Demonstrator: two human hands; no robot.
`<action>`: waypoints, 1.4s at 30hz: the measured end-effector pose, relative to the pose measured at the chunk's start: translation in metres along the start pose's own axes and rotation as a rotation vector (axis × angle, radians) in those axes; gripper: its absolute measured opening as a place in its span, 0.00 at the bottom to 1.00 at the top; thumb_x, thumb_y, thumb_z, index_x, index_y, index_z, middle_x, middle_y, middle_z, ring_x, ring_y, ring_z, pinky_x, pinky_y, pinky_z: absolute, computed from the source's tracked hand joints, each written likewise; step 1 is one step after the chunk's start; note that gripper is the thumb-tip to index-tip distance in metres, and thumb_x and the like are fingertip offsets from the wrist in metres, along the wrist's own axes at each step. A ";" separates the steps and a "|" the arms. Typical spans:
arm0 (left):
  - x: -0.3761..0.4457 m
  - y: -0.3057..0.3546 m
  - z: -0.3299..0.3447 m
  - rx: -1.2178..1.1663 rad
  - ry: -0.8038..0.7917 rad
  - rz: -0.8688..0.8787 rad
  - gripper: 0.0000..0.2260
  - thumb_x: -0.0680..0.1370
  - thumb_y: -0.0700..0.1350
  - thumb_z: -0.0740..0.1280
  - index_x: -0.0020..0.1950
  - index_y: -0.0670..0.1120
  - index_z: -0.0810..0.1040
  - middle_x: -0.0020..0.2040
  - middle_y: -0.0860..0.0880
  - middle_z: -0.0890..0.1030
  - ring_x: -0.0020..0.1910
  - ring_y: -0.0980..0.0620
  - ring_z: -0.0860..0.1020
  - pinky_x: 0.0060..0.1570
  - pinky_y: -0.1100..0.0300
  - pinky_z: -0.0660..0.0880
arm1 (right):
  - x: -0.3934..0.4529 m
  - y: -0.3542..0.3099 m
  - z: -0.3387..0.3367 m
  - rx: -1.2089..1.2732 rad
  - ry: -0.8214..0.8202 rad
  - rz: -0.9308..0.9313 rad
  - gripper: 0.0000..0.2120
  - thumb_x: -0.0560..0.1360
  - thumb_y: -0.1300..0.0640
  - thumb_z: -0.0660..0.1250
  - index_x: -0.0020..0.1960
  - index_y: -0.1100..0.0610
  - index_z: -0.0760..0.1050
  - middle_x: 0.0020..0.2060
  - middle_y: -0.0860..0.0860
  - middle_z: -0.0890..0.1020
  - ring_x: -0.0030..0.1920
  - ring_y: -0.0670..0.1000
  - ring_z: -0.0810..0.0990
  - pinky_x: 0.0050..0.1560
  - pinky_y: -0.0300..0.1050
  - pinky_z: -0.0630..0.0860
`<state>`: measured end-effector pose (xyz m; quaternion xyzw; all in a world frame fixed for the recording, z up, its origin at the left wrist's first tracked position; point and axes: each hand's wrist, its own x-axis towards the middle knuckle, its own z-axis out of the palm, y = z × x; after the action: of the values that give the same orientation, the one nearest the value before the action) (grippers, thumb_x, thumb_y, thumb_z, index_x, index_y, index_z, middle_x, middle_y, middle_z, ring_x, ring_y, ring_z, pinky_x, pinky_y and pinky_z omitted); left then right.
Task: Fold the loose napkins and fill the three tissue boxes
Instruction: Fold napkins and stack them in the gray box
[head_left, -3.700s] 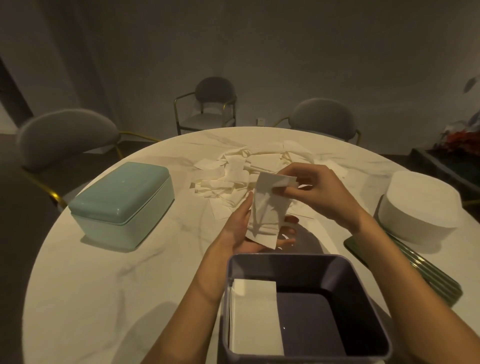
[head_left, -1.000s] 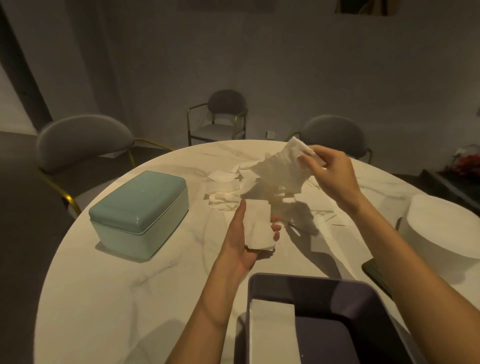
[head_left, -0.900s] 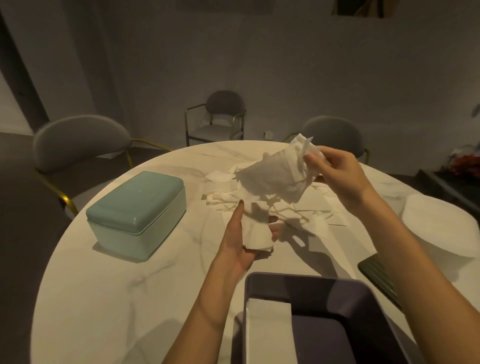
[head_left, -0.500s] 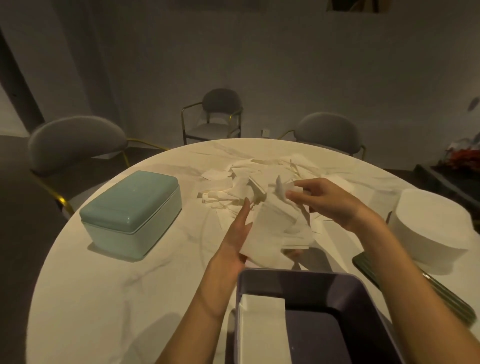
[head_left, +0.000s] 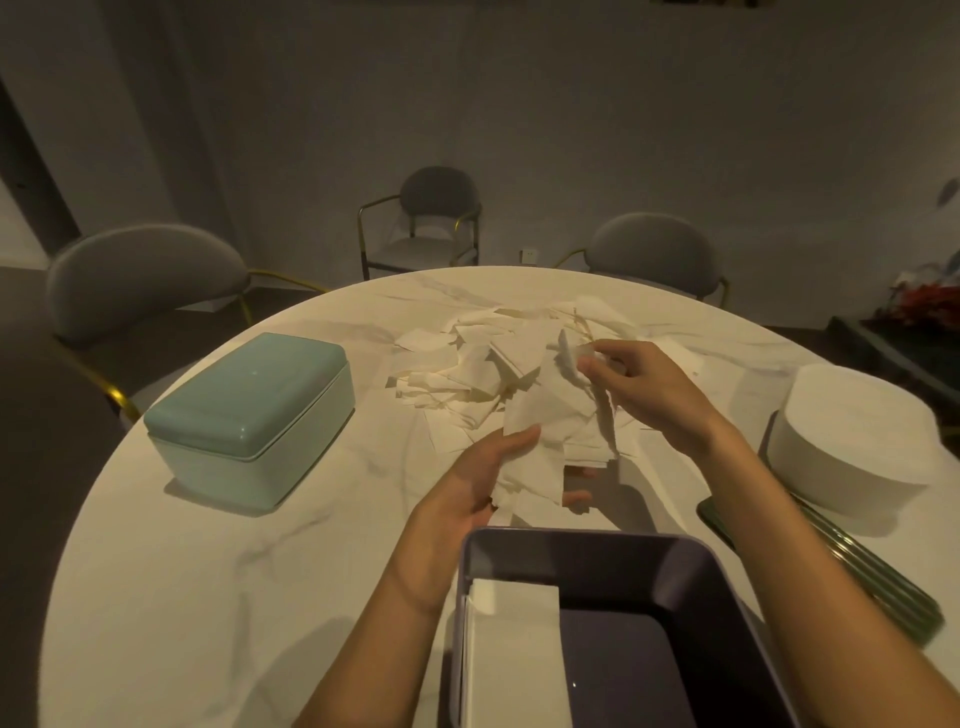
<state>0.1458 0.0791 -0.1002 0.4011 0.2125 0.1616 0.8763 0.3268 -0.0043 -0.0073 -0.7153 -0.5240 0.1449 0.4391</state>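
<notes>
A pile of loose white napkins (head_left: 483, 358) lies in the middle of the round marble table (head_left: 208, 561). My left hand (head_left: 483, 478), palm up, holds folded napkins (head_left: 535, 478) in front of the pile. My right hand (head_left: 639, 389) pinches the top corner of a crumpled napkin (head_left: 561, 410) that hangs down onto the left hand. An open purple tissue box (head_left: 613, 551) stands nearest me with a folded white stack (head_left: 514, 654) in its left side. A mint-green box (head_left: 249, 415) with its lid on sits at the left. A white round box (head_left: 852, 441) sits at the right.
A dark green ribbed lid (head_left: 878, 577) lies flat under and in front of the white box. Grey chairs (head_left: 140, 275) with gold frames stand round the far and left sides of the table. A dark shelf with red items (head_left: 924, 312) is at the far right.
My right hand lifted a loose napkin high off the pile, then brought it down over the folded napkins in my left hand. The left hand stayed in place.
</notes>
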 end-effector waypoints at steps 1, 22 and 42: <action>-0.003 0.005 0.006 0.026 -0.048 0.009 0.15 0.83 0.44 0.66 0.68 0.40 0.77 0.62 0.32 0.81 0.58 0.32 0.83 0.57 0.37 0.80 | 0.001 0.002 0.001 0.021 0.030 0.005 0.06 0.83 0.51 0.65 0.52 0.48 0.81 0.46 0.37 0.80 0.47 0.44 0.78 0.49 0.40 0.75; -0.014 0.012 0.003 0.104 -0.116 0.238 0.18 0.86 0.42 0.60 0.73 0.34 0.71 0.65 0.31 0.79 0.55 0.36 0.83 0.53 0.42 0.83 | 0.007 0.031 0.007 0.285 0.176 0.321 0.20 0.85 0.51 0.56 0.58 0.65 0.80 0.56 0.62 0.82 0.56 0.61 0.80 0.62 0.60 0.76; -0.019 0.014 0.005 0.058 -0.075 0.236 0.20 0.86 0.44 0.62 0.78 0.45 0.67 0.70 0.36 0.77 0.68 0.35 0.78 0.58 0.43 0.81 | -0.004 0.004 0.022 -0.147 0.098 -0.168 0.05 0.73 0.49 0.77 0.48 0.44 0.83 0.42 0.37 0.82 0.42 0.42 0.82 0.41 0.29 0.78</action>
<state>0.1302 0.0756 -0.0818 0.4543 0.1354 0.2424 0.8465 0.3125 0.0023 -0.0244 -0.7053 -0.5692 0.0335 0.4212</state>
